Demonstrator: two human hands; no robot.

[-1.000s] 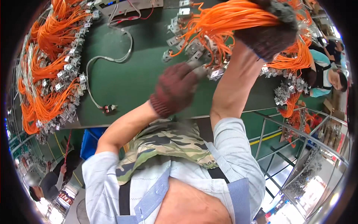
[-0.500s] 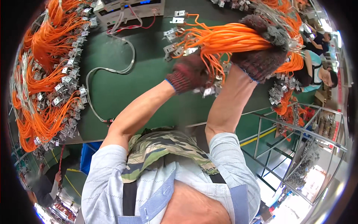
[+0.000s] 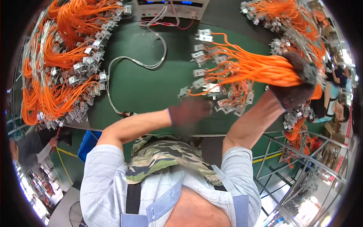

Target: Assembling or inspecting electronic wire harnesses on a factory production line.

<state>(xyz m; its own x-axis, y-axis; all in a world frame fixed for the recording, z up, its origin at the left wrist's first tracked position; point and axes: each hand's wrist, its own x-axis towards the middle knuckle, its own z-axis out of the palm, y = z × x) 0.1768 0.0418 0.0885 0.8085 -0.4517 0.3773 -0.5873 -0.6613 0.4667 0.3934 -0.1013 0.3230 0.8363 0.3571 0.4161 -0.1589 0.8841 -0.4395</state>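
My right hand [image 3: 295,96], in a dark knitted glove, is wrapped round a thick bundle of orange cables [image 3: 261,68] near its right end. From the hand the bundle fans out leftward over the table, and small silvery metal connectors [image 3: 204,36] tip the cables. Some connectors hang lower, close to my right forearm. My left hand [image 3: 191,113], also gloved, is just below and left of the connectors, near the table's front edge. Motion smears its fingers, so their pose does not show.
Heaps of orange cables [image 3: 56,56] with metal ends cover the left of the green table [image 3: 140,90]; another pile [image 3: 291,15] lies far right. A power supply [image 3: 174,9] stands at the back, its grey lead [image 3: 130,58] curling forward. A metal frame [image 3: 302,151] stands right; people are beyond.
My left hand has come away from the cable ends, down toward the table's front edge. The bundle's loose ends have spread out. The whole view has shifted.
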